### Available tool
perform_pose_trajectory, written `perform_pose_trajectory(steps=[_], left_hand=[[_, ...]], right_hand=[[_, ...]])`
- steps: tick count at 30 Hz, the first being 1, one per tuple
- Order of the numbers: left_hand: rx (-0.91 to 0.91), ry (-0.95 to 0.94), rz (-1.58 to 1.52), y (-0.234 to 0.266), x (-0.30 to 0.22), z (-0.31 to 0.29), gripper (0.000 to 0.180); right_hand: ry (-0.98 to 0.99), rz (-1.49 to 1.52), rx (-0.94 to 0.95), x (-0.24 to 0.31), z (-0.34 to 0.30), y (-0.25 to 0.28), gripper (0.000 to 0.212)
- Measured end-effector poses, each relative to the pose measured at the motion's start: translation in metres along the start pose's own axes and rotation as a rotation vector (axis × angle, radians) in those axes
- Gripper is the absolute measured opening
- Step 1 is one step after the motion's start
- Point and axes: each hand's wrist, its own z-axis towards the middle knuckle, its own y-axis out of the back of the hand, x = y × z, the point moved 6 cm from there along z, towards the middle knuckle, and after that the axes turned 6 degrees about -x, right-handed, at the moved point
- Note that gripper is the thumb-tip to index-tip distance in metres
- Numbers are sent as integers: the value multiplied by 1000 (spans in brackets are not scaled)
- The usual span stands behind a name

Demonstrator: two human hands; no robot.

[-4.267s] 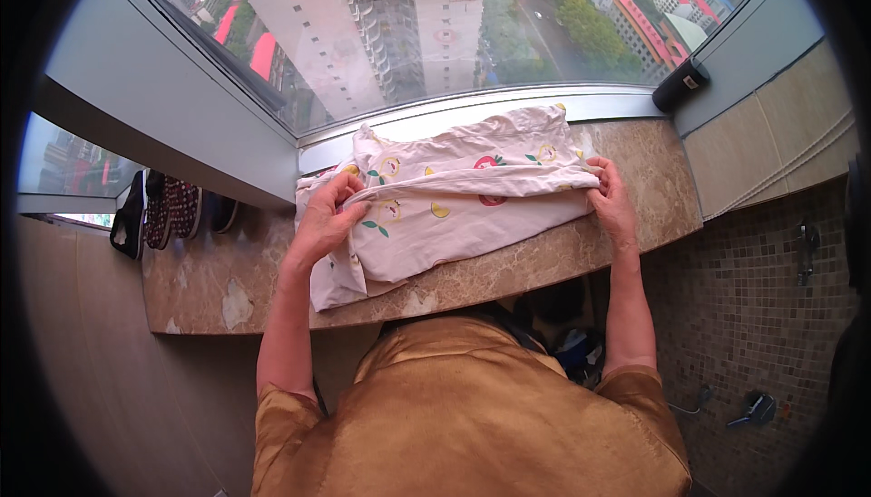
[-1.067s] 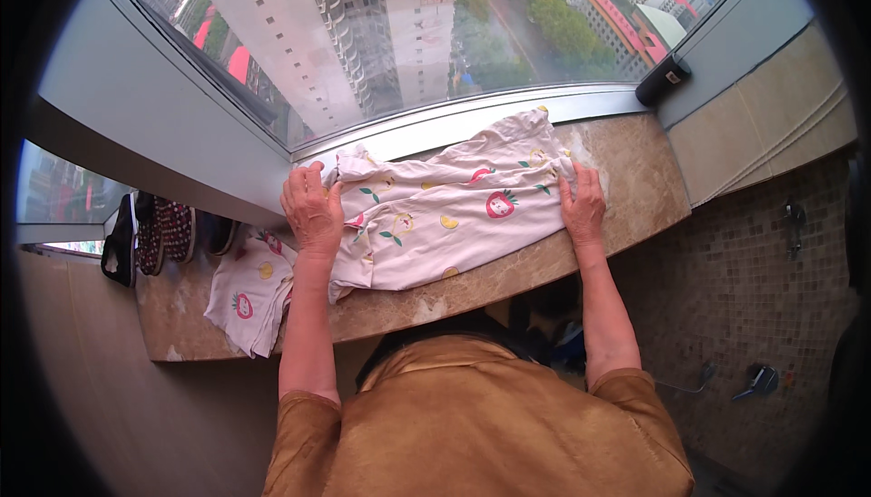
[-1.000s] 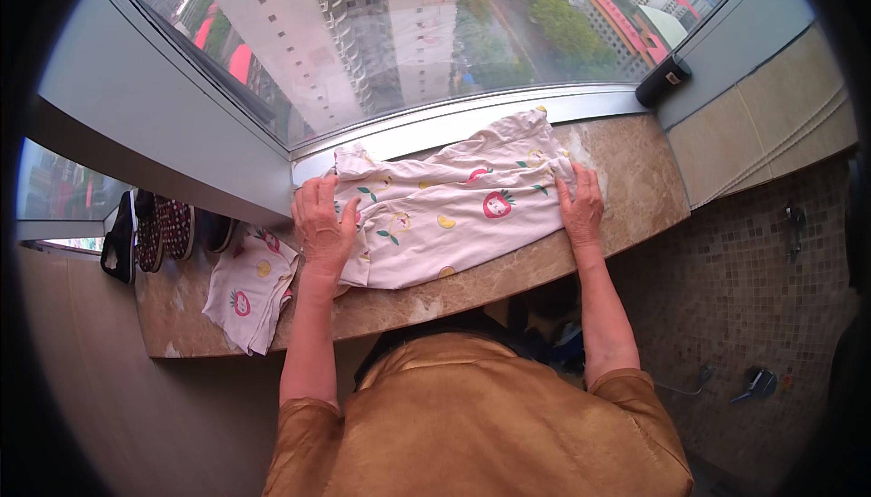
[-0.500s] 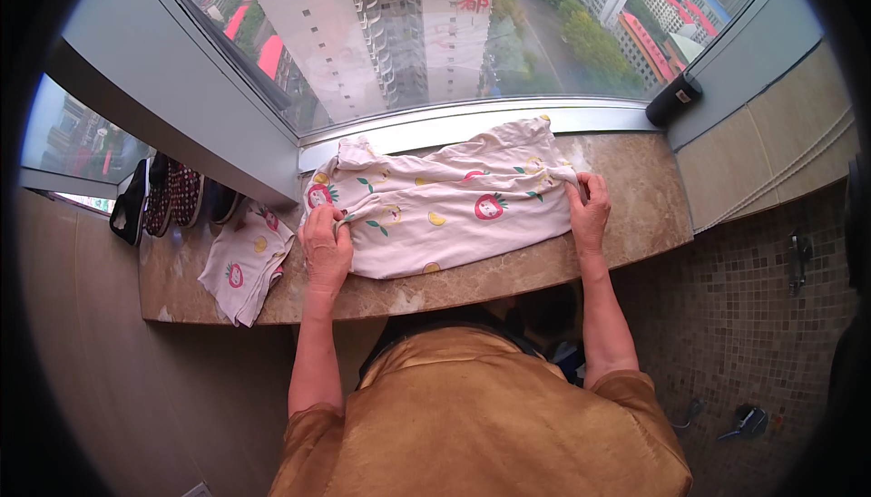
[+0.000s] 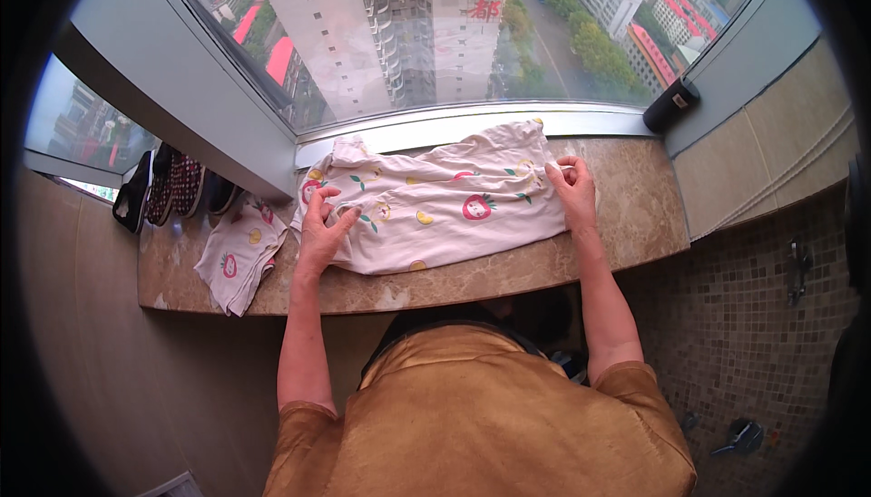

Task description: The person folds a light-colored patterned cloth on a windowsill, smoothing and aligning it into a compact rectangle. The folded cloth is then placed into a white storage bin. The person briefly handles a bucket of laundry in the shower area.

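Pale pink fruit-print cloth garment [image 5: 440, 238] spread rumpled on brown marble ledge [image 5: 635, 198], left hand [image 5: 319, 232] at its left end, grip wide, right hand [image 5: 575, 196] at its right edge, grip narrow, pinch unclear.

Garment [image 5: 435, 202] — matt cloth, ledge [image 5: 635, 202] — smooth stone

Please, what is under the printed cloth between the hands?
The brown ledge shows along the near edge of the printed cloth; anything else beneath is covered and unseen.
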Motion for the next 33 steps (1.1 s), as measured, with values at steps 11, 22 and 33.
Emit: perform_pose_trajectory(steps=[11, 22, 33], left_hand=[[-58, -10, 75, 4, -15, -6, 12], [28, 26, 56, -7, -11, -38, 11], [-2, 61, 37, -20, -19, -35, 18]], right_hand=[[-10, 303, 100, -19, 5, 16, 22], [-29, 22, 152, -16, -25, 32, 13], [0, 54, 28, -22, -4, 11, 11]])
